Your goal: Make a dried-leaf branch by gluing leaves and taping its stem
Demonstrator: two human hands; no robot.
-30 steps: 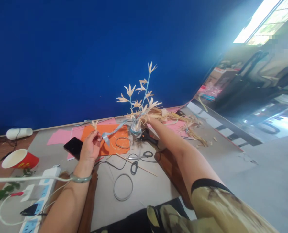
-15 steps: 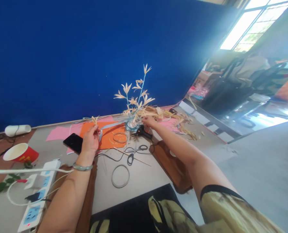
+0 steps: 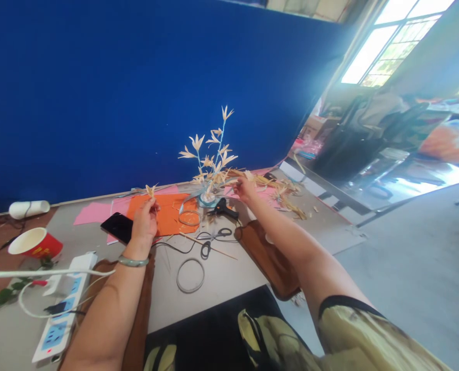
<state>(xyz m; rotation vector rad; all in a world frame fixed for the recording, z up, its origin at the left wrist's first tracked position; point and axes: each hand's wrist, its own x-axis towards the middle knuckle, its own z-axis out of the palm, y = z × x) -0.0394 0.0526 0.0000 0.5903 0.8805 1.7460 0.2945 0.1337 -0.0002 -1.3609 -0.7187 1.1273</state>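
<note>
My left hand (image 3: 145, 221) is closed in a pinch on the thin stem of a small straw-coloured flower (image 3: 150, 191), held upright above orange paper (image 3: 167, 201). Toward the back, my right hand (image 3: 245, 189) has its fingertips pinched on a pale blue-grey ribbon (image 3: 229, 181), which runs behind the flower arrangement (image 3: 213, 162). The arrangement has straw-coloured flowers on blue-wrapped stems, standing in a round base (image 3: 207, 199). The ribbon's loose end (image 3: 181, 208) hangs over the orange paper. Close below my right hand lies a black glue gun (image 3: 225, 208).
Scissors (image 3: 205, 251), a thin stick (image 3: 222, 252) and a wire coil (image 3: 190, 275) lie on the table in front. A phone (image 3: 117, 226), red paper cup (image 3: 36, 243) and power strip (image 3: 65, 309) are at left. Dried husks (image 3: 291, 198) lie at back right; a blue partition (image 3: 136, 103) stands behind.
The ribbon has left my left hand; its end now lies nearer the arrangement. My right hand has moved a little right and up. My left hand still holds the flower.
</note>
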